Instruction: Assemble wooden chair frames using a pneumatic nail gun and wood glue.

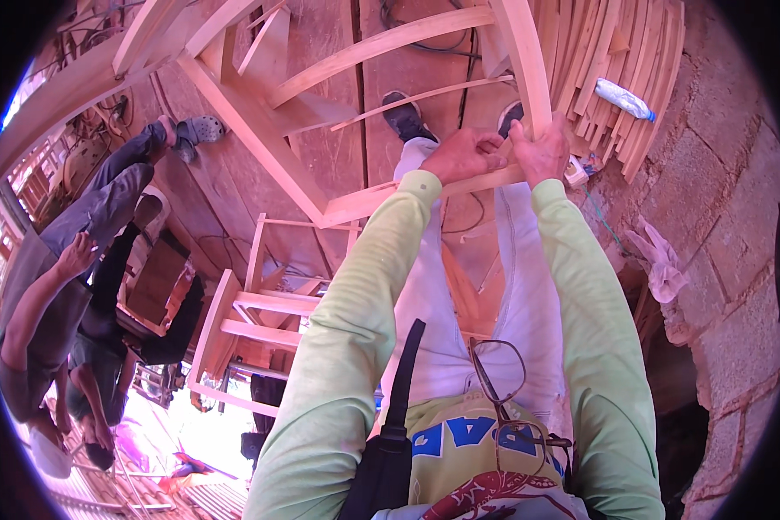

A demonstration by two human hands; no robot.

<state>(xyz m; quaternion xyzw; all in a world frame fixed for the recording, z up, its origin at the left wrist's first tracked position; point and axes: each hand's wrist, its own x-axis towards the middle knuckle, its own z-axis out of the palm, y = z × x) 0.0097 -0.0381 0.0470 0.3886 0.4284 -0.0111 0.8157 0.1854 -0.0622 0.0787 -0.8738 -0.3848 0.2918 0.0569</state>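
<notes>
A pale wooden frame (349, 205) with straight and curved rails stands in front of me, its near rail running across my legs. My right hand (542, 152) wraps round the corner where a curved upright (529, 61) meets this rail. Just left of it, my left hand (464, 156) rests at the rail with its fingers bent and pinched together. Whatever is between those fingertips, if anything, is too small to make out. Both forearms are in light green sleeves.
Stacked wooden strips (633, 61) lie at the far right, with a plastic bottle (626, 99) on them. A block wall (711, 191) and a pinkish plastic bag (659, 260) are at right. Another wooden frame (264, 303) stands at left. Two people (52, 286) are farther left.
</notes>
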